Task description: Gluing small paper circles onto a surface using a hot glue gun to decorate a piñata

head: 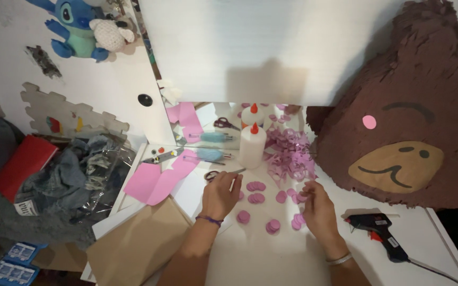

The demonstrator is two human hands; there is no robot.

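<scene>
My left hand [219, 195] rests on the white table [261, 254] with its fingers curled, next to a pair of scissors [214, 174]; whether it holds anything I cannot tell. My right hand [316, 207] lies palm down with its fingertips among small pink paper circles [255, 198], touching those at the right end. Several of these circles are spread between the two hands. A heap of pink paper scraps [288, 153] lies just beyond them. A white glue bottle with a red tip [252, 145] stands upright behind the circles, in front of a mirror [208, 122].
A large brown fringed bear-face piñata [409, 111] fills the right side. A black glue gun [378, 229] lies at the front right. Pink paper sheets [157, 180], brown cardboard [133, 243] and a utility knife [163, 156] lie left. Clothes [75, 180] are piled off the table's left edge.
</scene>
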